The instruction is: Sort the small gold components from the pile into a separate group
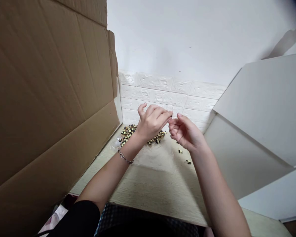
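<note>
Above the small pieces (130, 134), left hand (151, 122) pinches, right hand (185, 131) half open.

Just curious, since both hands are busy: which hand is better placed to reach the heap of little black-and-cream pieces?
Probably the left hand: it is right over the heap of small black-and-cream pieces. The right hand sits farther along, beyond the heap's end, closer to a loose piece.

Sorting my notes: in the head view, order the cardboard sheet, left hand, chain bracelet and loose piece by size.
Largest to smallest: cardboard sheet, left hand, chain bracelet, loose black-and-cream piece. The sheet's nearness to the camera may inflate it.
</note>
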Tool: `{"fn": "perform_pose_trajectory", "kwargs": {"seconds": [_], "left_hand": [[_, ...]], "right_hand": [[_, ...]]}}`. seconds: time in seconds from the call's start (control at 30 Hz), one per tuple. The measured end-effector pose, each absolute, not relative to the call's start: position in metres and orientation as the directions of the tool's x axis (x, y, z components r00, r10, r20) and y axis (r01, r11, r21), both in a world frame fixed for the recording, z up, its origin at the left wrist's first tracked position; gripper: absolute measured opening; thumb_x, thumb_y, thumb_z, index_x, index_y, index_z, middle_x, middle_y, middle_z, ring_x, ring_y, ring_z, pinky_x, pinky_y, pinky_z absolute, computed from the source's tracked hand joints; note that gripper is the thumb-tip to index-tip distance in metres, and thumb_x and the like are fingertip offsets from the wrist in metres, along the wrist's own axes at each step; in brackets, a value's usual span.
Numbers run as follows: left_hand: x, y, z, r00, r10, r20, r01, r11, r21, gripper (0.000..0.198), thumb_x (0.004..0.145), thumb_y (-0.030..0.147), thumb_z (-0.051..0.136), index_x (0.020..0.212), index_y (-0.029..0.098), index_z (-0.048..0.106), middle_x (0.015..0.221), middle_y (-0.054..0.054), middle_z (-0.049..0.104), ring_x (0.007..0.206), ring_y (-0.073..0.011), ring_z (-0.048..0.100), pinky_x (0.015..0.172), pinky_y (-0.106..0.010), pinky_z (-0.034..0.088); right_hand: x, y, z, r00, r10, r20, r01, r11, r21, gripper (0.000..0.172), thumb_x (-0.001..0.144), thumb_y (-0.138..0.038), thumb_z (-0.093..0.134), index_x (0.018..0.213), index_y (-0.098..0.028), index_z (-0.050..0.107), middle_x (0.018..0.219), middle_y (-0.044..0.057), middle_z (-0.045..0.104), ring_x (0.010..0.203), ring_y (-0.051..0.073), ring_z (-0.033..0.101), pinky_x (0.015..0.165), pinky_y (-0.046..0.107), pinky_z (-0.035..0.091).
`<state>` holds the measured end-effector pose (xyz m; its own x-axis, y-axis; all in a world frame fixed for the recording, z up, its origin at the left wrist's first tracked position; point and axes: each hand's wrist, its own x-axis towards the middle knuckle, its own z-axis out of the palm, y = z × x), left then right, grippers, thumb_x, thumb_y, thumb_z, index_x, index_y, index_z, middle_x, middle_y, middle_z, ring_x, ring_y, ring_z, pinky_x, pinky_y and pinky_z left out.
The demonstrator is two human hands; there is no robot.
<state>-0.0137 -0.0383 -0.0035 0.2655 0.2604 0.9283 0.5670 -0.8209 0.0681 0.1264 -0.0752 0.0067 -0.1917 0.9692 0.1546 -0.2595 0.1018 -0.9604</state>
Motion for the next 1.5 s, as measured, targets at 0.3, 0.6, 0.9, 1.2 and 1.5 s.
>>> {"fn": "perform_pose_trajectory", "kwargs": {"seconds": [0.3, 0.6, 0.9, 1.2, 1.5], "left_hand": [[-0.013, -0.038, -0.005, 0.314, 0.257, 0.914, 0.596, -0.802, 0.021, 0.021, 0.082, 0.03, 0.043, 0.093, 0.03, 0.06, 0.086, -0.003, 0.061, 0.093, -0.0201, 0.047, 0.095, -0.041, 0.004], [-0.014, -0.038, -0.004, 0.318, 0.192, 0.928, 0.649, -0.758, -0.065, 0.02, 0.082, 0.03, 0.044, 0.094, 0.028, 0.06, 0.081, -0.002, 0.061, 0.089, -0.0191, 0.048, 0.093, -0.041, 0.006], [-0.012, -0.041, 0.001, 0.284, 0.02, 0.959, 0.765, -0.607, -0.214, 0.016, 0.081, 0.031, 0.046, 0.083, 0.023, 0.06, 0.071, 0.001, 0.059, 0.079, -0.0146, 0.05, 0.089, -0.038, 0.015], [-0.013, -0.047, 0.004, 0.278, 0.035, 0.96, 0.779, -0.594, -0.204, 0.018, 0.082, 0.033, 0.045, 0.082, 0.023, 0.06, 0.071, 0.001, 0.059, 0.079, -0.0148, 0.05, 0.088, -0.038, 0.015], [-0.014, -0.052, 0.006, 0.305, 0.238, 0.922, 0.745, -0.663, -0.075, 0.019, 0.083, 0.034, 0.044, 0.089, 0.024, 0.059, 0.081, 0.0, 0.06, 0.088, -0.0163, 0.048, 0.088, -0.038, 0.015]], "right_hand": [[0.13, -0.074, 0.004, 0.03, 0.935, 0.354, 0.023, 0.353, -0.935, 0.029, 0.066, -0.042, 0.059, 0.062, -0.013, 0.061, 0.055, 0.0, 0.056, 0.039, 0.003, 0.04, 0.033, 0.016, 0.028], [0.128, -0.074, 0.004, 0.009, 0.945, 0.327, -0.044, 0.327, -0.944, 0.019, 0.067, -0.032, 0.059, 0.062, -0.014, 0.06, 0.051, -0.002, 0.056, 0.036, 0.002, 0.039, 0.033, 0.016, 0.027], [0.127, -0.074, 0.006, -0.074, 0.952, 0.297, -0.178, 0.28, -0.943, 0.021, 0.062, -0.035, 0.064, 0.062, -0.014, 0.06, 0.047, -0.003, 0.054, 0.035, 0.003, 0.041, 0.033, 0.016, 0.028], [0.126, -0.076, 0.004, -0.035, 0.904, 0.425, 0.003, 0.426, -0.905, 0.02, 0.07, -0.035, 0.058, 0.065, -0.016, 0.058, 0.05, -0.004, 0.051, 0.042, 0.004, 0.04, 0.039, 0.017, 0.029], [0.135, -0.069, 0.0, -0.024, 0.819, 0.574, 0.353, 0.544, -0.761, 0.023, 0.078, -0.036, 0.047, 0.066, -0.017, 0.053, 0.054, -0.004, 0.047, 0.047, 0.005, 0.039, 0.046, 0.02, 0.029]]}}
